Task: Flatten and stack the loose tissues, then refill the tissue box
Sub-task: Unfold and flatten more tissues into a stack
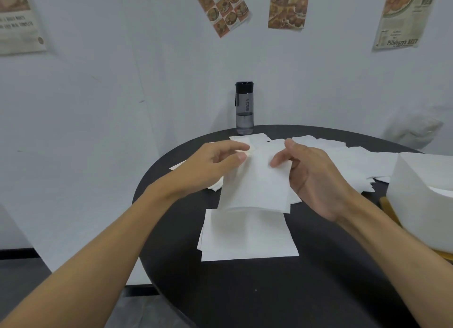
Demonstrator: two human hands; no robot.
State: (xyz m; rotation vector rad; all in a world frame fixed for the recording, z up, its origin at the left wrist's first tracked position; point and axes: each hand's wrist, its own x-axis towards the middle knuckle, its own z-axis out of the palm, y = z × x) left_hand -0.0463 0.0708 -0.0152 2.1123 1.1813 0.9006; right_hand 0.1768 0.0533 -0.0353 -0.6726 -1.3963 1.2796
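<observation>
White and thin, the held tissue (257, 185) is raised above the middle of the black round table (245, 291), between both hands. The left hand (213, 163) reaches in from the left and pinches the sheet's far left corner, thumb on top and fingertips curled at the edge. The right hand (316, 180) grips the right edge, its fingers curled onto the paper, the forefinger lying across the top and the thumb lifted clear. The sheet slopes down toward the near side. Its near edge overlaps the far edge of the stack (247, 237); whether the two touch I cannot tell.

The stack lies flat on the table just near of the hands. It is made of several white sheets laid one on another, with their left edges slightly out of line.

The loose tissues (343, 156) are spread over the far and right part of the table, overlapping each other, from behind the hands out toward the right rim. A few more show under the left hand.

At the right edge stands a large white block (421, 180), resting on something yellowish. Whether it is the tissue box I cannot tell.

A dark see-through bottle (244, 108) with a black cap stands upright at the far rim of the table, with some water in its lower part. Food posters (288, 6) hang on the pale wall behind.
</observation>
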